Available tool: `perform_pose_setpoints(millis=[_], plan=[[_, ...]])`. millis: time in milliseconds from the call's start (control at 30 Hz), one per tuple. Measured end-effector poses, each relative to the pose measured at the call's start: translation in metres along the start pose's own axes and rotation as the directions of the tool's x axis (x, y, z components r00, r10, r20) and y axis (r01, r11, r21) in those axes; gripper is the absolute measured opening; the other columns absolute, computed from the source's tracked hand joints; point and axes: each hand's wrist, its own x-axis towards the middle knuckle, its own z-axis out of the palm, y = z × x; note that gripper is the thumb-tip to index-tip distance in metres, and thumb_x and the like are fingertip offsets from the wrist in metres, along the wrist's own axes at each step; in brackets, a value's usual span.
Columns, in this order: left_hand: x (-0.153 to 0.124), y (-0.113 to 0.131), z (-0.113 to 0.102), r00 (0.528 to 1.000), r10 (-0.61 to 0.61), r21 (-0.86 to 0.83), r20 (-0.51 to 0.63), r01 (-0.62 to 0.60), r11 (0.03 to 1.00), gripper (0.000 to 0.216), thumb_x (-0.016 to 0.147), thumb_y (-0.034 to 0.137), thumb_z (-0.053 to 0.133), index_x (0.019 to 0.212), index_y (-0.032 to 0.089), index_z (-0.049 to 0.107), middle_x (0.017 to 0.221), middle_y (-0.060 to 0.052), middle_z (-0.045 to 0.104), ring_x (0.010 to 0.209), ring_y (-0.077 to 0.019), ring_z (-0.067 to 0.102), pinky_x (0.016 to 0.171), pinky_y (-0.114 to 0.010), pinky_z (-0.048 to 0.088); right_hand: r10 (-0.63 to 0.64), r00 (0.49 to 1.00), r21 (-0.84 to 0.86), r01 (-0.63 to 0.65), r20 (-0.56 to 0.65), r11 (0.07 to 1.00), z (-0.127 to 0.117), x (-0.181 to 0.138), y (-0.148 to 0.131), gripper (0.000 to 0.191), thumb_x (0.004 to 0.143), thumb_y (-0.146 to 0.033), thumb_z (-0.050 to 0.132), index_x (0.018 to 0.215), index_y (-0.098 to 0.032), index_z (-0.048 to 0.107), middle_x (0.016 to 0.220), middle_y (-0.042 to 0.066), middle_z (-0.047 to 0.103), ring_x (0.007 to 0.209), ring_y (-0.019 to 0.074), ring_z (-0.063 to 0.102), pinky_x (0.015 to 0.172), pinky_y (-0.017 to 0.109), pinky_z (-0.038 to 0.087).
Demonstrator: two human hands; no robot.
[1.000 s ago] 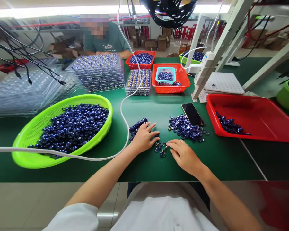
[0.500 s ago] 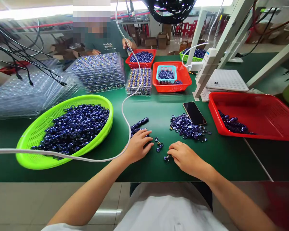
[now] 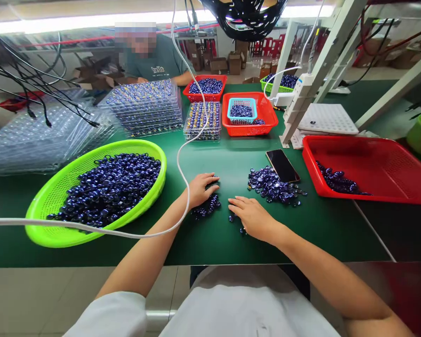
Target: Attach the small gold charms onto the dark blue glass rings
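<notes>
My left hand (image 3: 200, 191) rests on the table with its fingers and thumb around a row of shiny dark blue ring-like pieces, mostly hidden under it. Just below it lies another group of the same blue pieces (image 3: 207, 207). Across a narrow gap, my right hand (image 3: 254, 217) reaches left, palm down, its fingers stretched out above the tabletop. Under and beside those fingers are a few loose blue pieces (image 3: 231, 218), partly covered. A heap of flat blue round pieces (image 3: 272, 185) lies beyond my right hand, touching a phone (image 3: 282, 165).
A green basket (image 3: 35, 224) of blue pieces stands left; a red basket (image 3: 389, 164) right. Clear trays (image 3: 150, 114) are stacked behind, near a red basket (image 3: 272, 110) holding a light-blue one (image 3: 242, 120). A white cable (image 3: 180, 164) crosses my left forearm. A person (image 3: 168, 56) sits opposite.
My left hand has moved slightly away from me onto the row of blue pieces. My right hand has shifted left and forward, its fingers leaving the small piece they touched and straightening.
</notes>
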Motion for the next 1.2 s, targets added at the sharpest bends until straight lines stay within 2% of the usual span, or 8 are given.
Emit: perform_pose_setpoints(millis=[267, 500, 633, 800, 900, 1000, 1100, 1200], plan=[[-0.042, 0.017, 0.010, 0.996, -0.041, -0.032, -0.077, 0.038, 0.999, 0.038, 0.093, 0.037, 0.053, 0.123, 0.017, 0.066, 0.138, -0.016, 0.060, 0.128, -0.0314, 0.053, 0.110, -0.053, 0.042, -0.016, 0.986, 0.152, 0.041, -0.164, 0.987, 0.005, -0.049, -0.005, 0.052, 0.086, 0.003, 0.040, 0.131, -0.017, 0.058, 0.139, 0.012, 0.059, 0.133, 0.0252, 0.050, 0.107, 0.047, 0.045], [-0.077, 0.023, -0.006, 0.936, -0.213, -0.091, -0.280, 0.195, 0.977, 0.041, 0.094, 0.040, 0.052, 0.130, 0.021, 0.060, 0.143, -0.012, 0.055, 0.136, -0.0326, 0.046, 0.114, -0.055, 0.036, 0.239, 0.869, 0.367, -0.072, -0.433, 0.928, 0.008, -0.070, -0.008, 0.031, 0.095, -0.009, 0.045, 0.118, -0.024, 0.062, 0.113, 0.007, 0.070, 0.109, 0.0228, 0.063, 0.093, 0.043, 0.052], [-0.096, 0.031, 0.009, 0.894, -0.323, -0.130, -0.312, 0.296, 0.946, 0.048, 0.093, 0.041, 0.055, 0.136, 0.021, 0.054, 0.147, -0.015, 0.050, 0.142, -0.0382, 0.036, 0.116, -0.061, 0.029, 0.294, 0.857, 0.376, -0.129, -0.424, 0.918, 0.006, -0.063, -0.010, 0.023, 0.095, -0.013, 0.048, 0.107, -0.023, 0.065, 0.098, 0.007, 0.070, 0.094, 0.0233, 0.062, 0.084, 0.041, 0.052], [-0.098, 0.054, 0.041, 0.840, -0.432, -0.237, -0.327, 0.370, 0.898, 0.054, 0.094, 0.041, 0.053, 0.143, 0.020, 0.045, 0.154, -0.019, 0.039, 0.147, -0.0412, 0.024, 0.116, -0.065, 0.026, 0.232, 0.927, 0.213, -0.173, -0.296, 0.962, 0.003, -0.036, -0.013, 0.017, 0.092, -0.017, 0.056, 0.106, -0.020, 0.066, 0.095, 0.008, 0.068, 0.090, 0.0248, 0.056, 0.080, 0.040, 0.050], [-0.096, 0.066, 0.045, 0.820, -0.437, -0.280, -0.369, 0.350, 0.894, 0.052, 0.095, 0.038, 0.053, 0.144, 0.024, 0.043, 0.157, -0.017, 0.035, 0.148, -0.0412, 0.020, 0.115, -0.067, 0.025, 0.230, 0.946, 0.111, -0.209, -0.230, 0.972, 0.006, -0.024, -0.013, 0.010, 0.088, -0.016, 0.060, 0.095, -0.020, 0.067, 0.092, 0.009, 0.067, 0.088, 0.0253, 0.056, 0.078, 0.039, 0.048], [-0.098, 0.074, 0.035, 0.809, -0.402, -0.271, -0.428, 0.310, 0.911, 0.048, 0.095, 0.034, 0.054, 0.142, 0.027, 0.045, 0.158, -0.014, 0.034, 0.150, -0.0402, 0.016, 0.116, -0.068, 0.022, 0.243, 0.933, 0.135, -0.214, -0.266, 0.967, 0.008, -0.022, -0.011, 0.012, 0.087, -0.012, 0.058, 0.086, -0.020, 0.066, 0.085, 0.008, 0.067, 0.083, 0.0237, 0.056, 0.075, 0.038, 0.047], [-0.103, 0.086, 0.023, 0.813, -0.323, -0.289, -0.484, 0.200, 0.936, 0.044, 0.095, 0.028, 0.055, 0.138, 0.028, 0.048, 0.155, -0.011, 0.039, 0.149, -0.0357, 0.024, 0.118, -0.063, 0.025, 0.326, 0.865, 0.353, -0.189, -0.382, 0.916, 0.004, -0.030, -0.009, 0.012, 0.088, -0.015, 0.056, 0.089, -0.020, 0.066, 0.085, 0.006, 0.068, 0.083, 0.0218, 0.060, 0.078, 0.037, 0.048], [-0.106, 0.105, 0.019, 0.874, -0.248, -0.438, -0.419, 0.045, 0.898, 0.039, 0.093, 0.024, 0.058, 0.132, 0.028, 0.055, 0.144, -0.009, 0.053, 0.136, -0.0296, 0.047, 0.115, -0.052, 0.037, 0.507, 0.782, 0.670, -0.160, -0.362, 0.725, 0.000, -0.041, -0.009, 0.011, 0.091, -0.026, 0.059, 0.097, -0.022, 0.068, 0.089, 0.004, 0.070, 0.081, 0.0192, 0.064, 0.076, 0.033, 0.052]])
